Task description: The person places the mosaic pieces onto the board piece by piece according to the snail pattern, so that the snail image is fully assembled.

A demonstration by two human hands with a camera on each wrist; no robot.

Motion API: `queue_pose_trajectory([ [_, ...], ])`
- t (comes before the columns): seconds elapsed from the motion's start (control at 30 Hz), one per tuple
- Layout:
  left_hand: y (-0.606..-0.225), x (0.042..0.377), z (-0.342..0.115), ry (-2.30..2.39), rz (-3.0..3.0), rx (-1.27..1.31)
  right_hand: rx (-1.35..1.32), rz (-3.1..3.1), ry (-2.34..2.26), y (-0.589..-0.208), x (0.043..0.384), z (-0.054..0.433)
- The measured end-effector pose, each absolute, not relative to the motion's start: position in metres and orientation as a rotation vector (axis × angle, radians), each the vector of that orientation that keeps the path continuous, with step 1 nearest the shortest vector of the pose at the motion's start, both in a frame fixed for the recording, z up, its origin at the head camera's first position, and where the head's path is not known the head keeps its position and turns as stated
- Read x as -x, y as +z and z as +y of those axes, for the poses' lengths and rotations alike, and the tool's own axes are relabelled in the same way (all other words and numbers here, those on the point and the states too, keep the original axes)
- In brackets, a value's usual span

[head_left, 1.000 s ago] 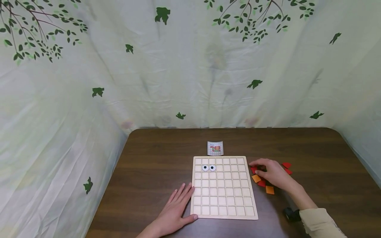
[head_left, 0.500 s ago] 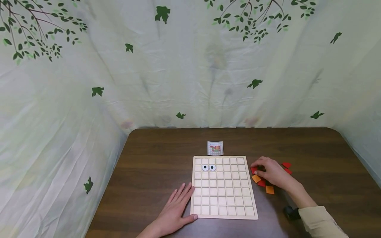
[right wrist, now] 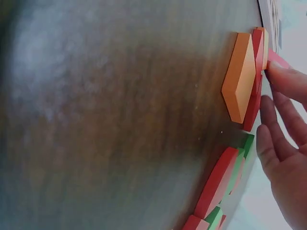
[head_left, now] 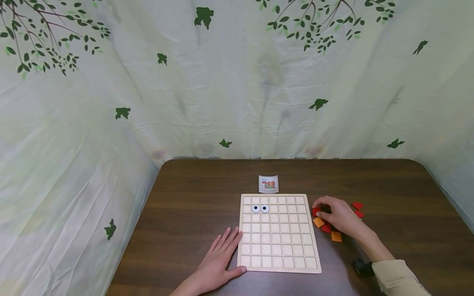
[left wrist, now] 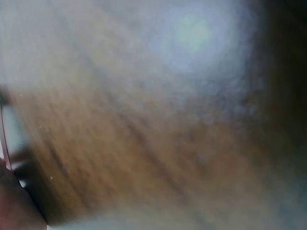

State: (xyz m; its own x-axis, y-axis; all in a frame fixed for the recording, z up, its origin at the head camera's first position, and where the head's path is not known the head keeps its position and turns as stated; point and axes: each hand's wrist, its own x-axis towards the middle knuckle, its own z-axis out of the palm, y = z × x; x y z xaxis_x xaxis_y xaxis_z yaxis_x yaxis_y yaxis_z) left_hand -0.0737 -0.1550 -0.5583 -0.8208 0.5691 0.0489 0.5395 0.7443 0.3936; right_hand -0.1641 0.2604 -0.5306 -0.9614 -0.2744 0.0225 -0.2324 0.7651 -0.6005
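My left hand [head_left: 218,259] lies flat with its fingers spread, fingertips and thumb at the left edge of a pale wooden grid board [head_left: 279,272]. Two round eye pieces [head_left: 264,208] sit side by side in the board's second row. Just right of the board, my right hand [head_left: 342,217] pinches a red tile [head_left: 316,211] between thumb and forefinger. In the right wrist view that red tile [right wrist: 278,59] shows partly behind the thumb. Close below the hand lie an orange tile [head_left: 318,222], a red diamond tile [head_left: 326,228] and a second orange tile [head_left: 336,236].
A small picture card [head_left: 268,184] stands behind the board on the brown table [head_left: 192,197]. Two red tiles [head_left: 357,205] lie right of my right hand. Green tiles [right wrist: 236,170] show beside a red one in the right wrist view. A leaf-printed curtain [head_left: 237,82] surrounds the table.
My right forefinger has drawn in slightly toward the thumb, closing on the red tile. My left hand and the board keep their places; the head view has shifted slightly.
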Motion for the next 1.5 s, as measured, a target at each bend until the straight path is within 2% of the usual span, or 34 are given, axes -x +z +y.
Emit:
queue_pose_trajectory([
  [0.33, -0.556, 0.075, -0.154, 0.616, 2.814, -0.851, 0.348, 2.865, -1.172, -0.53, 0.163, 0.255],
  [0.63, -0.556, 0.074, -0.154, 0.618, 2.846, -0.885, 0.375, 2.763, -1.389, -0.529, 0.164, 0.231],
  [1.03, -0.556, 0.074, -0.155, 0.599, 2.847, -0.879, 0.395, 2.641, -1.402, -0.527, 0.164, 0.192],
  [1.5, -0.558, 0.075, -0.154, 0.626, 2.805, -0.845, 0.553, 2.545, -1.428, -0.527, 0.169, 0.152],
])
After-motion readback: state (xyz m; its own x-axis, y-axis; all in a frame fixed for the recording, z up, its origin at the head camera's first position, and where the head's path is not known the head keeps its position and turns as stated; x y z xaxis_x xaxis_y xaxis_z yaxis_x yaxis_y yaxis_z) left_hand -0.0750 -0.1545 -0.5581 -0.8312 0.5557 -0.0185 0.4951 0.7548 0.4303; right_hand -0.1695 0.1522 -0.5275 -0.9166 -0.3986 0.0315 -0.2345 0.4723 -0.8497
